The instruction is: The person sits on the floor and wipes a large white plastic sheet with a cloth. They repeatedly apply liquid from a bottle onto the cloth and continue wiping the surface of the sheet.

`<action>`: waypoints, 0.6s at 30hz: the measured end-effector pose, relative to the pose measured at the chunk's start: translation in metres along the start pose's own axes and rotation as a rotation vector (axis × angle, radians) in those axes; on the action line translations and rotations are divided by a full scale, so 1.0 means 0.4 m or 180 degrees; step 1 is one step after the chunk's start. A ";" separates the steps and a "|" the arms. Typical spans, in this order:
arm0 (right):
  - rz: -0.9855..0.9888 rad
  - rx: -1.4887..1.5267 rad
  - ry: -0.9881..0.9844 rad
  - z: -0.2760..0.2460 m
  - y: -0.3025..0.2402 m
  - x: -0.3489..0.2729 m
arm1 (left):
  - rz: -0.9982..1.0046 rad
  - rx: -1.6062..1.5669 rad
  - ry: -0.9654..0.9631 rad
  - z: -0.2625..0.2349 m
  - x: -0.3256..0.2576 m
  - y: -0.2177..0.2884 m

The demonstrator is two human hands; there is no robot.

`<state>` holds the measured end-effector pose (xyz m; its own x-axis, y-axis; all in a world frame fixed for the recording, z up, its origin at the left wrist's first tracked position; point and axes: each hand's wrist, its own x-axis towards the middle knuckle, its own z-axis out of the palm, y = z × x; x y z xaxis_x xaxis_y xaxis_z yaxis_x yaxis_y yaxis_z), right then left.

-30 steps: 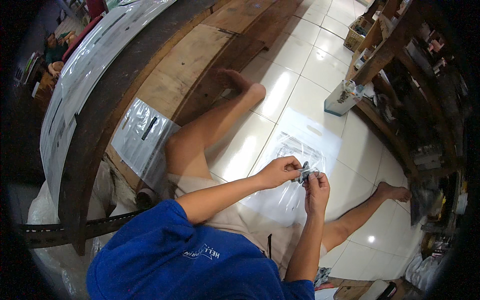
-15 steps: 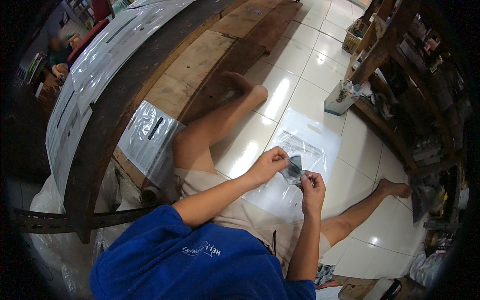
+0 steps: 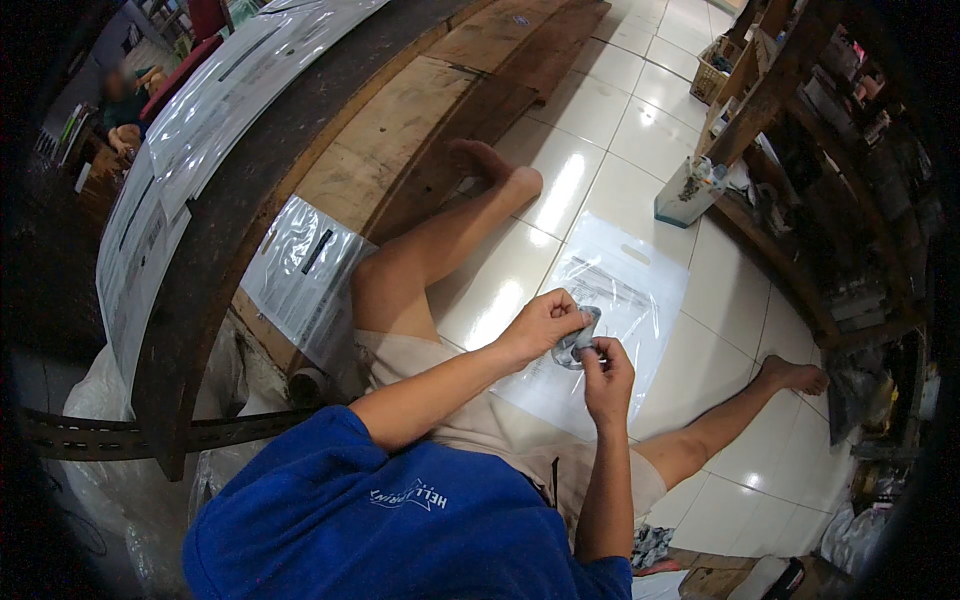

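A small grey, crumpled piece of fabric [image 3: 578, 338] was held between both hands above the lap, over a clear plastic bag [image 3: 610, 320] that lay flat on the white tiled floor [image 3: 560, 180] between the outstretched legs. The left hand [image 3: 545, 322] was closed around the upper side of the fabric, and the right hand [image 3: 608, 375] was pinched shut on its lower edge with thumb and fingertips. Compared with a second before, the two hands had been drawn slightly closer to the body and the fabric had been gathered more tightly between them, while the bag on the floor had stayed where it was; the view itself had shifted a little with the head. The work on the fabric was judged to be a handling or folding step not yet finished, since the piece had not been put down or slipped into the bag. To the left, a second printed plastic bag [image 3: 300, 275] leaned against a long dark wooden surface [image 3: 240, 200], and a cluttered wooden shelf [image 3: 800, 130] stood to the right, well apart from the hands.
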<state>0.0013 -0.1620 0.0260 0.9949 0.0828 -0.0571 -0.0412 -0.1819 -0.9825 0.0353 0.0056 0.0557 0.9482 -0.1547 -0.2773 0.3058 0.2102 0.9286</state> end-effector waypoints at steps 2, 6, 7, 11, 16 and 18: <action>0.0206 0.0448 0.0051 -0.022 0.008 0.005 | 0.0076 0.0143 -0.0003 -0.017 0.006 0.004; 0.0328 0.1174 0.0008 -0.076 0.009 0.011 | 0.0337 0.0330 -0.0141 -0.059 0.011 0.015; 0.0371 0.1326 -0.0014 -0.089 0.008 0.011 | 0.0362 0.0381 -0.0172 -0.064 0.010 0.021; 0.0387 0.1606 0.0212 -0.105 0.008 0.014 | 0.0362 0.0350 -0.0321 -0.061 0.006 0.033; 0.0758 0.1290 0.0474 -0.083 -0.017 0.020 | 0.0675 0.0327 -0.0561 -0.056 -0.008 0.067; 0.0822 0.1194 0.0560 -0.050 -0.046 0.007 | 0.0676 0.0370 -0.0791 -0.045 -0.011 0.086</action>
<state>0.0068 -0.1780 0.0476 0.9469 -0.0912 -0.3084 -0.2869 0.1936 -0.9382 0.0432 0.0307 0.0845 0.9355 -0.3527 -0.0197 0.0787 0.1538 0.9850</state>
